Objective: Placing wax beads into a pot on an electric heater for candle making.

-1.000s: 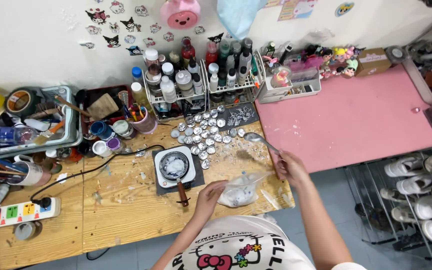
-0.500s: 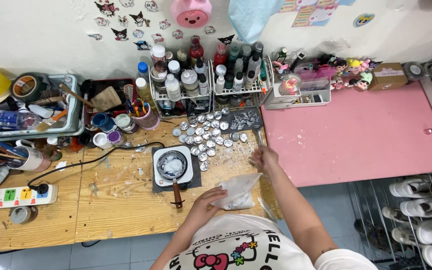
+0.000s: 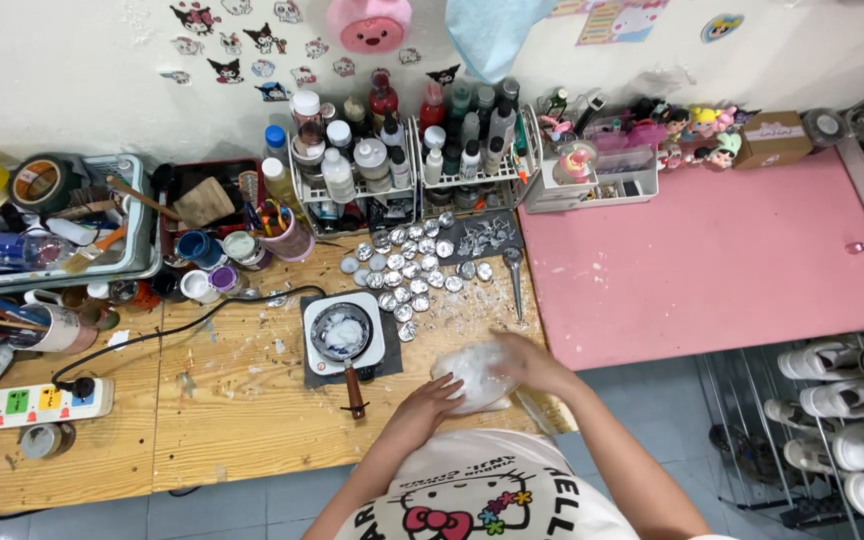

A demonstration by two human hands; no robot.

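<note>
Contents of clear plastic bag [image 3: 474, 378]: blurred white mass, kind indeterminate. Left hand [image 3: 430, 398] and right hand [image 3: 527, 362]: fingers partly hidden behind bag. Foil cups [image 3: 412, 262] near wooden table's [image 3: 232, 410] back edge: contents too small to resolve. Shoe rack [image 3: 832, 420]: cut off at right edge.

a: plastic bag [image 3: 474, 375], clear and crumpled, with white lumps inside. lies on the wooden table's near edge, just right of the small pan's handle.

b: upright?

a: no, slumped on its side, top bunched toward the right, pressed from both sides by the hands.

b: and the spoon [image 3: 514, 275]?

a: metal, lying loose on the tabletop farther off, bowl at the far end, handle toward the bag, apart from it.
</note>
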